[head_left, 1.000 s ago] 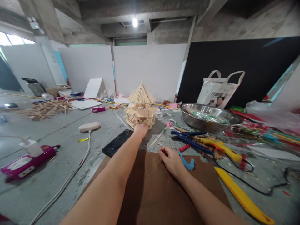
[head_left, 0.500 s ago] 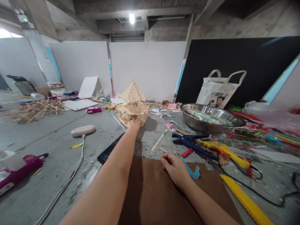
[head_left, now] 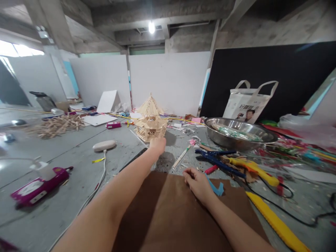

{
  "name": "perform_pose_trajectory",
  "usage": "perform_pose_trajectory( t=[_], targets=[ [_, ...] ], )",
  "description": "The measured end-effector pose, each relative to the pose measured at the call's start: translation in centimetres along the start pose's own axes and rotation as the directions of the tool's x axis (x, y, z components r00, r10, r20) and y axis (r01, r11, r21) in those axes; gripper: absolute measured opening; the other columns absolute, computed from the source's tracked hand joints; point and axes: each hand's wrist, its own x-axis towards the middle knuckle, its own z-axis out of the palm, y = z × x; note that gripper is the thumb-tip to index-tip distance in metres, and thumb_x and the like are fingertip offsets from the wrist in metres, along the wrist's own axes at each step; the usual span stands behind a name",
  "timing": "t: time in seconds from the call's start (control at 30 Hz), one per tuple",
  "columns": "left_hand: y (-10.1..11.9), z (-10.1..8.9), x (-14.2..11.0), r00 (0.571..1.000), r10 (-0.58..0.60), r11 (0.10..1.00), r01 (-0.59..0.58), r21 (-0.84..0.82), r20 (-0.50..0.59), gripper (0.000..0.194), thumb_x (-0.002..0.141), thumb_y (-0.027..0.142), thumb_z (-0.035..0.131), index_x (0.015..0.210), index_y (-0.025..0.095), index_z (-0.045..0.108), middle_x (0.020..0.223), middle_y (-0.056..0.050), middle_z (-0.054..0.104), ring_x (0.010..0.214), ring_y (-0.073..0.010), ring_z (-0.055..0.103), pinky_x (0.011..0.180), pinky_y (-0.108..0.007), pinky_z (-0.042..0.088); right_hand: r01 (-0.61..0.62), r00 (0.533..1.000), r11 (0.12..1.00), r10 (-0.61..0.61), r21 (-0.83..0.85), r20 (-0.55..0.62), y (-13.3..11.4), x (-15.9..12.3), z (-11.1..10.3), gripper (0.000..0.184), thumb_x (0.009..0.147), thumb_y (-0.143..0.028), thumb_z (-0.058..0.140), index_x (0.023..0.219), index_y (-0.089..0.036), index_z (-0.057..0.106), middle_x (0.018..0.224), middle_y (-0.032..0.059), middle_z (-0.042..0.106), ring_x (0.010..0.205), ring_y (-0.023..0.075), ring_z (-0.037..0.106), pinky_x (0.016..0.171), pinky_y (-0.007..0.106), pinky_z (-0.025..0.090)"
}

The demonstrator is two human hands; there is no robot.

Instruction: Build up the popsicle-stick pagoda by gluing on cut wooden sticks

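Note:
A small pavilion of pale wooden sticks (head_left: 150,120) with a pointed roof stands on the grey surface ahead. Just in front of its base is my left hand (head_left: 158,145), at the end of my outstretched arm. It looks closed, with the fingers curled away from view, so anything in it is hidden. I cannot tell whether it touches the pavilion. My right hand (head_left: 196,184) rests on a brown sheet (head_left: 168,217), fingers curled in and thumb against them. Nothing shows in its grip. Beside it lies a blue strip (head_left: 216,188).
Right of centre are a steel basin (head_left: 238,134), blue-handled clamp (head_left: 223,164), yellow glue gun (head_left: 254,171) and yellow serrated strip (head_left: 275,222). To the left lie a phone (head_left: 132,159), white corded device (head_left: 104,145), magenta power strip (head_left: 40,187) and a stick pile (head_left: 60,126).
My left hand has drawn back slightly from the pavilion's base, uncovering more of its front. My right hand stays on the brown sheet. The view has turned a little left and up.

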Motion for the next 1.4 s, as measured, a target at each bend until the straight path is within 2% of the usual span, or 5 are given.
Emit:
perform_pose_trajectory(
  t=[0.17, 0.33, 0.77, 1.1, 1.4],
  targets=[
    [4.0, -0.4, -6.1, 0.999, 0.012, 0.947, -0.025, -0.319, -0.045, 0.020, 0.081, 0.027, 0.047, 0.092, 0.015, 0.058, 0.088, -0.011, 0.062, 0.090, -0.0243, 0.057, 0.077, -0.039, 0.043, 0.059, 0.996, 0.998, -0.057, 0.025, -0.076, 0.2, -0.1, 0.2, 0.020, 0.073, -0.035, 0.041, 0.079, -0.019, 0.052, 0.054, -0.0011, 0.054, 0.047, 0.0139, 0.050, 0.046, 0.025, 0.037],
    [7.7, 0.8, -10.7, 0.999, -0.049, 0.727, 0.052, -0.685, 0.023, 0.022, 0.083, 0.027, 0.041, 0.080, 0.014, 0.059, 0.066, -0.003, 0.062, 0.053, -0.0095, 0.056, 0.051, -0.020, 0.044, 0.148, 0.966, 0.988, -0.155, -0.053, -0.206, 0.2, -0.1, -0.2, 0.022, 0.071, -0.029, 0.041, 0.086, -0.019, 0.053, 0.074, 0.0041, 0.062, 0.066, 0.0173, 0.057, 0.062, 0.030, 0.044],
    [8.2, 4.2, -12.3, 0.967, -0.191, 0.125, 0.195, -0.973, 0.169, 0.018, 0.082, 0.020, 0.043, 0.068, 0.012, 0.051, 0.048, 0.005, 0.047, 0.034, -0.0043, 0.045, 0.035, -0.014, 0.036, 0.323, 0.930, 0.904, -0.357, -0.281, -0.081, -0.4, -0.9, -0.5, 0.024, 0.078, -0.032, 0.041, 0.079, -0.017, 0.060, 0.079, 0.0061, 0.063, 0.072, 0.0171, 0.056, 0.067, 0.030, 0.041],
    [8.1, 4.2, -12.6, 0.976, -0.140, -0.023, 0.163, -0.986, 0.165, 0.015, 0.076, 0.014, 0.044, 0.067, 0.011, 0.055, 0.054, 0.002, 0.054, 0.034, -0.0036, 0.045, 0.034, -0.015, 0.034, 0.166, 0.977, 0.979, -0.180, -0.120, -0.114, -1.0, -0.9, -1.0, 0.023, 0.072, -0.032, 0.044, 0.074, -0.017, 0.061, 0.071, 0.0055, 0.066, 0.067, 0.0180, 0.059, 0.065, 0.029, 0.043],
    [8.1, 4.1, -12.7, 0.981, -0.119, -0.016, 0.156, -0.988, 0.157, 0.016, 0.075, 0.016, 0.044, 0.069, 0.009, 0.058, 0.055, 0.000, 0.056, 0.033, -0.0038, 0.044, 0.034, -0.015, 0.034, 0.139, 0.988, 0.990, -0.139, -0.006, -0.070, -0.4, -0.6, -0.8, 0.026, 0.073, -0.038, 0.042, 0.075, -0.016, 0.055, 0.061, 0.0030, 0.059, 0.054, 0.0155, 0.055, 0.055, 0.027, 0.043]
  ],
)
